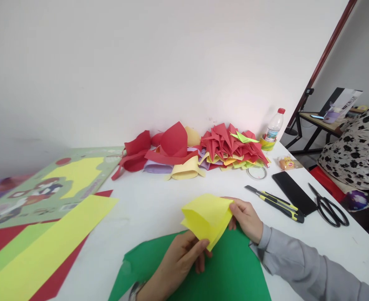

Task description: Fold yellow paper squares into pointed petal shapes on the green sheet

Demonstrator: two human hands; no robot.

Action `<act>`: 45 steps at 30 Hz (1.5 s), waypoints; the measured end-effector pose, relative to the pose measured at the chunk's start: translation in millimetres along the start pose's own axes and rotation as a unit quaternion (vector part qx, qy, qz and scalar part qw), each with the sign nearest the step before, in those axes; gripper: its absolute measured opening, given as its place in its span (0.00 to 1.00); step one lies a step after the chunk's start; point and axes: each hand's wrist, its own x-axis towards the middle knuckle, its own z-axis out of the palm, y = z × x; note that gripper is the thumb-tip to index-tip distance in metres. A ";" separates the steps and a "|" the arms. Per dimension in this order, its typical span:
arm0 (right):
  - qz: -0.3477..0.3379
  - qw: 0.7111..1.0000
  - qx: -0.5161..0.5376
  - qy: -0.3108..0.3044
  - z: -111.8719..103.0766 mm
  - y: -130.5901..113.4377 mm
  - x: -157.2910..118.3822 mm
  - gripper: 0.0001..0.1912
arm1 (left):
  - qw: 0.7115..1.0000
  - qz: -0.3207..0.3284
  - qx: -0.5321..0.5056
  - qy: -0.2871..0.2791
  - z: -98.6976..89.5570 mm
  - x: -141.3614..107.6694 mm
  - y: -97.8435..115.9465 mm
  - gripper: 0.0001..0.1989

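Yellow folded paper (207, 217) between hands; left hand (184, 255), right hand (242, 213) pinching edges.

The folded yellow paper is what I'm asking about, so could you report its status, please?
Left hand pinching lower corner, right hand right corner. Yellow paper folded, held over green sheet. Nothing blocking; scissors off right.

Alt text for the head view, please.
Two hands, left and right, hold a folded yellow paper above a green sheet on a white table. Red folded papers lie behind; a utility knife and black scissors lie to the right.
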 end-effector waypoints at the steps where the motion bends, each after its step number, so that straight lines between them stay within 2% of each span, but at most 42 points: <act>1: -0.001 1.000 -0.001 0.012 -0.1 1.0 0.3 0.33 | 1.000 0.003 0.006 -0.004 0.1 -0.2 -0.1 0.24; 7: 0.006 0.996 0.068 0.063 0.3 3.4 2.6 0.31 | 0.999 0.017 0.026 -0.028 -1.3 -4.6 -1.2 0.29; 10: 0.023 0.987 0.142 0.076 1.9 -6.8 2.9 0.30 | 0.999 0.029 -0.012 0.012 -4.3 -7.1 -0.9 0.32; 12: 0.043 0.980 0.178 0.080 2.0 -15.2 1.9 0.28 | 0.996 0.040 -0.056 0.057 -6.4 -6.7 1.1 0.28; 15: 0.075 0.976 0.198 0.053 0.4 -21.4 -1.2 0.26 | 0.990 0.046 -0.088 0.095 -7.5 -3.2 6.3 0.22; 17: 0.091 0.978 0.189 0.020 -0.7 -19.2 -3.2 0.27 | 0.994 0.043 -0.049 0.093 -6.3 -0.8 9.2 0.23; 20: 0.099 0.984 0.145 -0.009 -0.7 -10.4 -3.5 0.29 | 0.995 0.032 0.035 0.093 -3.2 0.2 9.7 0.19; 24: 0.037 0.994 0.099 0.039 -2.0 -2.9 -1.1 0.32 | 0.985 0.032 0.069 0.153 -3.5 -0.6 5.0 0.20; 27: -0.094 0.989 0.004 0.114 -5.8 -5.1 -6.7 0.28 | 0.971 0.044 0.092 0.218 -8.4 -0.8 1.1 0.19; 29: -0.237 0.949 -0.129 0.161 -7.0 -8.0 -16.0 0.28 | 0.961 0.054 0.106 0.250 -11.7 -1.2 -0.5 0.17; 31: -0.379 0.870 -0.282 0.142 -5.2 -9.8 -27.1 0.36 | 0.955 0.064 0.119 0.264 -13.3 -2.1 -1.1 0.15; 32: -0.436 0.825 -0.337 0.128 -3.2 -10.0 -32.1 0.37 | 0.954 0.069 0.124 0.264 -13.2 -2.5 -1.1 0.15; 34: -0.486 0.755 -0.435 0.074 1.5 -9.6 -39.4 0.27 | 0.956 0.079 0.131 0.249 -11.9 -3.1 -0.5 0.15; 35: -0.487 0.734 -0.474 0.025 3.5 -9.5 -41.3 0.23 | 0.959 0.082 0.133 0.236 -11.1 -3.1 -0.2 0.16; 38: -0.458 0.724 -0.511 -0.074 6.0 -11.3 -42.0 0.17 | 0.967 0.086 0.132 0.198 -10.2 -1.8 -0.6 0.15; 40: -0.458 0.724 -0.503 -0.113 5.6 -13.9 -41.0 0.14 | 0.964 0.084 0.144 0.207 -12.6 0.1 -2.8 0.14; 43: -0.472 0.713 -0.496 -0.151 5.6 -16.6 -39.9 0.13 | 0.941 0.080 0.186 0.273 -19.6 3.5 -7.8 0.15; 45: -0.480 0.693 -0.513 -0.163 5.9 -16.5 -38.7 0.12 | 0.898 0.130 0.260 0.330 -24.7 4.6 -10.7 0.20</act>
